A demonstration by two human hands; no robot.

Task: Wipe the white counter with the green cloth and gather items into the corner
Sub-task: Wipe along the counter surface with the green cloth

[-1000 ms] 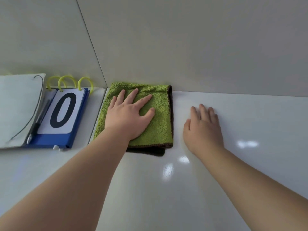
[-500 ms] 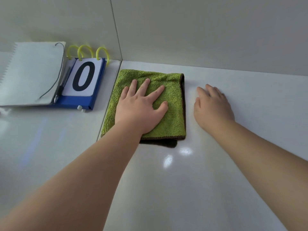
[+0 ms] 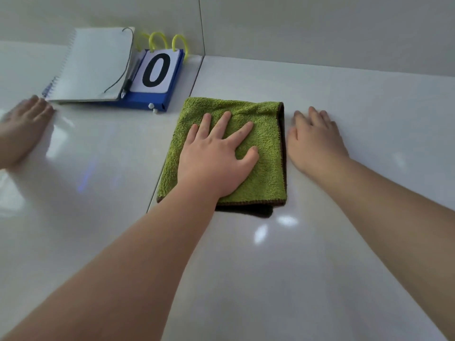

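Pressing down with the left hand (image 3: 216,156), fingers straight and spread, on the folded green cloth (image 3: 266,124) toward the back edge of the white worktop (image 3: 320,242). With the right hand (image 3: 315,141) flat and released, just beside the cloth's right edge. Near the back corner: notebook (image 3: 96,62), pen (image 3: 128,82), blue number stand (image 3: 157,72).

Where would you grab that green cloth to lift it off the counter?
Probably the near right corner of the green cloth: it lies folded flat, but there a dark under-layer sticks out, giving an edge to pinch. Come from the right, since the left hand presses its middle.
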